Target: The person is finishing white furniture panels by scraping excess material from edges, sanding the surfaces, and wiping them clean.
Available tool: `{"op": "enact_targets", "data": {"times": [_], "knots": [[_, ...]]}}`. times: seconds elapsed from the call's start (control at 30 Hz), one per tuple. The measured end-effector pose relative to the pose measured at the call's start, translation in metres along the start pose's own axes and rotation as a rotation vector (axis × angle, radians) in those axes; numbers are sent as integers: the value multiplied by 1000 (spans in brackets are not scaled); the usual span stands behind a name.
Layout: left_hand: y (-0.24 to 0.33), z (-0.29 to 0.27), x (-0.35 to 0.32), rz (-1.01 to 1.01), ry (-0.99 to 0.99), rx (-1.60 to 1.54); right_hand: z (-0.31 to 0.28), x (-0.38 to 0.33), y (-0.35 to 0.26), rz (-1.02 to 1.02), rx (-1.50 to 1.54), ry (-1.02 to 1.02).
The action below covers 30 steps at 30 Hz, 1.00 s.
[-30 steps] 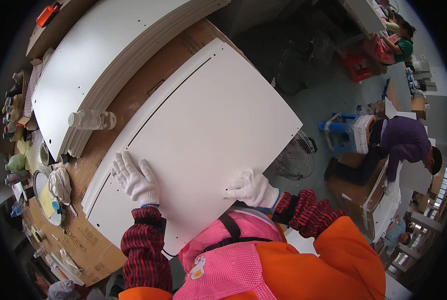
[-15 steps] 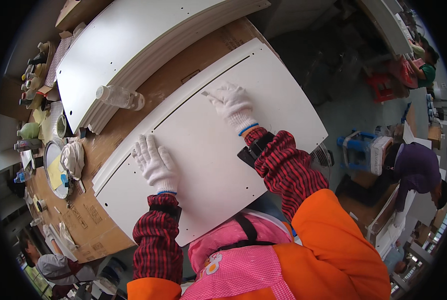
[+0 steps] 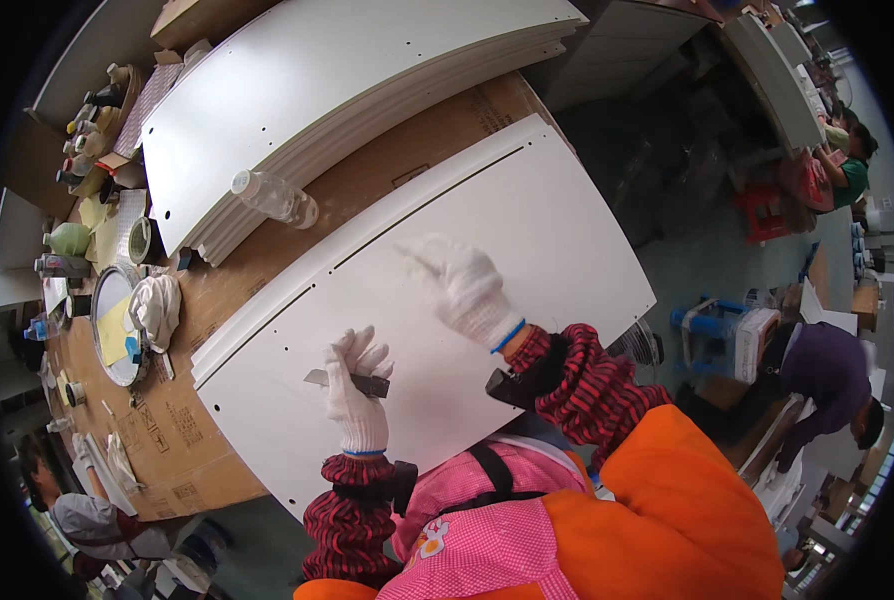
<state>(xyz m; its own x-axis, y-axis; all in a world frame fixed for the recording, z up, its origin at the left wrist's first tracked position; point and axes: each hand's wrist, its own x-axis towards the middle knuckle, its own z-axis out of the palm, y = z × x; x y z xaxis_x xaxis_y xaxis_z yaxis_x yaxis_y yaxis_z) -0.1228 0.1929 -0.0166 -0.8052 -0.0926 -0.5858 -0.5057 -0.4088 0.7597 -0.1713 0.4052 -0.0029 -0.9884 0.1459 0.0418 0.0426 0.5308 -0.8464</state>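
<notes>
A large white panel (image 3: 567,230) with a dark slot along its far edge and small holes lies slantwise in front of me. My left hand (image 3: 355,400), in a white glove, is closed round a small knife (image 3: 369,386) with a slanted grey blade and a dark handle. It is over the near left part of the panel. Farther right, my right hand (image 3: 462,285), gloved alike, is over the panel's middle with its forefinger stretched out. Motion blurs its fingers; nothing shows in them.
Beyond the panel, a stack of white panels (image 3: 347,75) lies on the cardboard-covered table (image 3: 197,425). A clear plastic bottle (image 3: 275,199) leans at its edge. At left are a round lid (image 3: 110,335), a white cloth (image 3: 155,312) and several bottles. People work at both sides.
My left hand has lifted from lying flat on the panel, come nearer me and now holds the knife. My right hand has moved nearer; the grey tip at its fingers is gone.
</notes>
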Motion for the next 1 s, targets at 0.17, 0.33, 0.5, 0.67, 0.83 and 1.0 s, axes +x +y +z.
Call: {"op": "enact_targets", "data": {"times": [0.17, 0.33, 0.5, 0.67, 0.83, 1.0], "knots": [[35, -68, -29, 131, 253, 65, -63, 77, 146, 204, -881, 371], [76, -101, -69, 363, 510, 207, 84, 38, 45, -210, -755, -126], [106, -23, -82, 596, 327, 223, 259, -152, -82, -86, 77, -753], [64, -114, -92, 1230, 176, 577, 181, -99, -142, -532, 367, -979], [60, -149, -121, 338, 351, 422, 60, 54, 70, -154, -878, 90], [25, -244, -114, 257, 808, 311, -110, 83, 213, 352, -1310, 249]]}}
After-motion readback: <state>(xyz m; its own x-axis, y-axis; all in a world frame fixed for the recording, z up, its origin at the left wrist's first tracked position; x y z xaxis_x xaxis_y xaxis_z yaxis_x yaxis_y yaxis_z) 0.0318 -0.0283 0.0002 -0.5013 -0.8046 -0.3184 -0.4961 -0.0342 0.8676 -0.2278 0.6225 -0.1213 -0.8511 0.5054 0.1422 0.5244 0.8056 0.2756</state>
